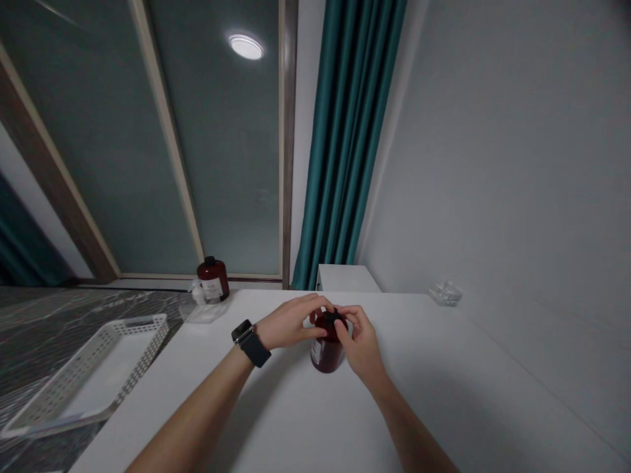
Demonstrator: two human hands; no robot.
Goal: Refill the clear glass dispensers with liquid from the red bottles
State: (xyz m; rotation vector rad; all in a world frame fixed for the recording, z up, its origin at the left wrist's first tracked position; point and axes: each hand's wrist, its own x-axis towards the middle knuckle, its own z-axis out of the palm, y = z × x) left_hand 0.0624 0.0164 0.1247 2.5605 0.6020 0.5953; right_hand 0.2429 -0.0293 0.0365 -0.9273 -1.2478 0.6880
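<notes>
A dark red-brown bottle with a pale label stands upright on the white table in front of me. My left hand, with a black watch on its wrist, curves around the bottle's upper part from the left, thumb in front and fingers behind. From the right, my right hand closes thumb and fingers around the top, by the black cap. Fingertips of both hands meet near the cap and partly hide it, so whether it sits fully on the neck is unclear.
A second red-brown bottle with a black cap stands at the table's far left corner, beside a clear plastic piece. A white perforated basket lies to the left. Against the right wall sits a clear glass object. Behind hangs a teal curtain.
</notes>
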